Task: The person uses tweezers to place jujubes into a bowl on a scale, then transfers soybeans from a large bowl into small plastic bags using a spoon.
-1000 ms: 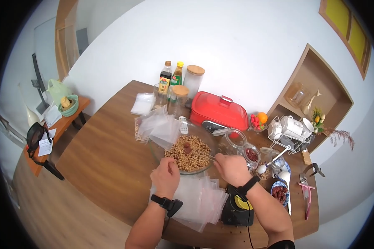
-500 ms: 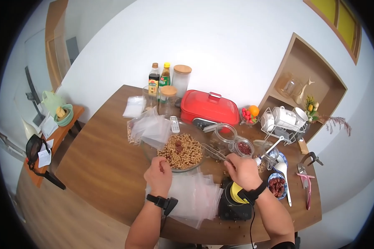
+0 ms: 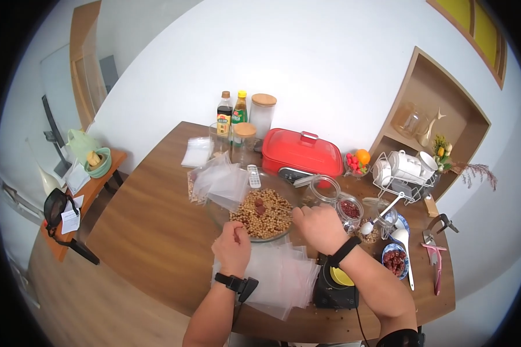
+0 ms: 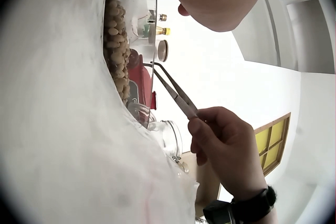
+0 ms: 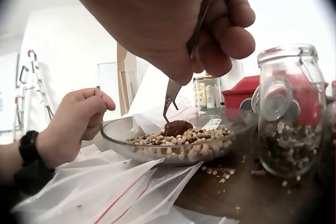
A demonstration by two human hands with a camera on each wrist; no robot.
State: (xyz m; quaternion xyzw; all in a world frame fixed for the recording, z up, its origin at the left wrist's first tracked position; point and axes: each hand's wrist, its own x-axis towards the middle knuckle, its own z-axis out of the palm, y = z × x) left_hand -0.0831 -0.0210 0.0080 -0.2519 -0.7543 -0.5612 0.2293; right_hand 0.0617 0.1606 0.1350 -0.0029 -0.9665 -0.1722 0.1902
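Right hand (image 3: pixel 320 229) pinches bent-tip tweezers (image 4: pixel 185 107) by a red date (image 5: pixel 178 127) atop beans (image 5: pixel 194 149) in a glass bowl (image 5: pixel 121 143); a gentle, centred squeeze should suit. Left hand (image 3: pixel 233 254) curls; cannot tell if holding anything.

On the bench (image 3: pixel 150 191), a bowl (image 3: pixel 286 192) is holding beans (image 3: pixel 271 220), with dates (image 3: pixel 260 206) lying on top. Bags (image 3: pixel 278 274) are lying along the bowl's near side, more at its far left. Beyond it, bottles (image 3: pixel 239 111) are standing left and a pan (image 3: pixel 301 151) right. Jars (image 5: pixel 286 158) are standing to the bowl's right.
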